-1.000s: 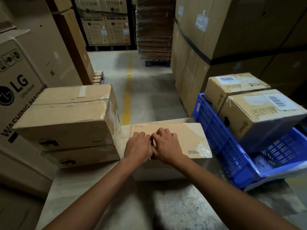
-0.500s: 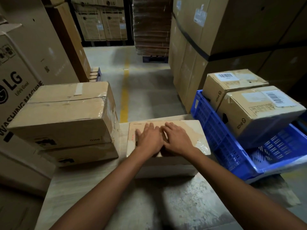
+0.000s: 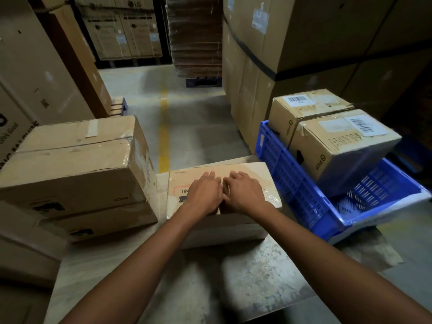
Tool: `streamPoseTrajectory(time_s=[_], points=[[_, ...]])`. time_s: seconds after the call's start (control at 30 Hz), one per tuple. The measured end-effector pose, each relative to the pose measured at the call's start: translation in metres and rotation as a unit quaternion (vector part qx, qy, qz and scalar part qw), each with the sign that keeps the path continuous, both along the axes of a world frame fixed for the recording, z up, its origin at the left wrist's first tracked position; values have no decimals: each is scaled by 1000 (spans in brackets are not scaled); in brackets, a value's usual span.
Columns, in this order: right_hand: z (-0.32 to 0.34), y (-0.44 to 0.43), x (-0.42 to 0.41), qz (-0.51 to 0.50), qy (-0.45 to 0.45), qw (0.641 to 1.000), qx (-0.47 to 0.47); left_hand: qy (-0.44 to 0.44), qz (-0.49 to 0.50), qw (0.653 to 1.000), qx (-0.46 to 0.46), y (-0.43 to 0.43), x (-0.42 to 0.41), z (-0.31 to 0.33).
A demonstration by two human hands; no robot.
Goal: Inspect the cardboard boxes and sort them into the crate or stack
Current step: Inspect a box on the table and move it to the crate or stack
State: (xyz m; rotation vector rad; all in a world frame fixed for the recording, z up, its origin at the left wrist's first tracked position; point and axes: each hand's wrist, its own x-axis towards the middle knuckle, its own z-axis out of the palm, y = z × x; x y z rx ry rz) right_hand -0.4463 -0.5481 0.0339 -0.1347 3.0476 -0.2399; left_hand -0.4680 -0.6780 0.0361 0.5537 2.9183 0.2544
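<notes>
The flat tan cardboard box (image 3: 254, 173) is lying on the pale, scuffed tabletop (image 3: 233, 277), between a stack on the left and a crate on the right. Both hands are resting palm-down on its top, side by side. The left hand (image 3: 204, 195) and the right hand (image 3: 244, 195) are lying with fingers straight and close together, gripping nothing, and their thumbs are nearly meeting. A red-dashed printed label (image 3: 180, 191) is showing just beside the left hand. Just left of the box, a stack of two larger brown taped cardboard boxes (image 3: 74, 164) is sitting. Just to the right, the blue slotted plastic crate (image 3: 292, 183) is holding two brown barcode-labelled boxes (image 3: 343, 146), one behind the other. Beyond, a yellow floor line (image 3: 163, 136) is running between tall cartons (image 3: 304, 31).
</notes>
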Motion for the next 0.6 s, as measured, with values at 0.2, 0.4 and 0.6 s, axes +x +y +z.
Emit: streamPoseTrajectory(time_s=[0.2, 0.4, 0.6], points=[[-31, -10, 42, -6, 126, 991, -51, 57, 10, 995, 78, -9, 47, -6], [-21, 0, 43, 11, 107, 991, -73, 75, 35, 994, 70, 5, 50, -9], [-32, 34, 69, -94, 164, 981, -52, 69, -53, 986, 145, 33, 60, -20]])
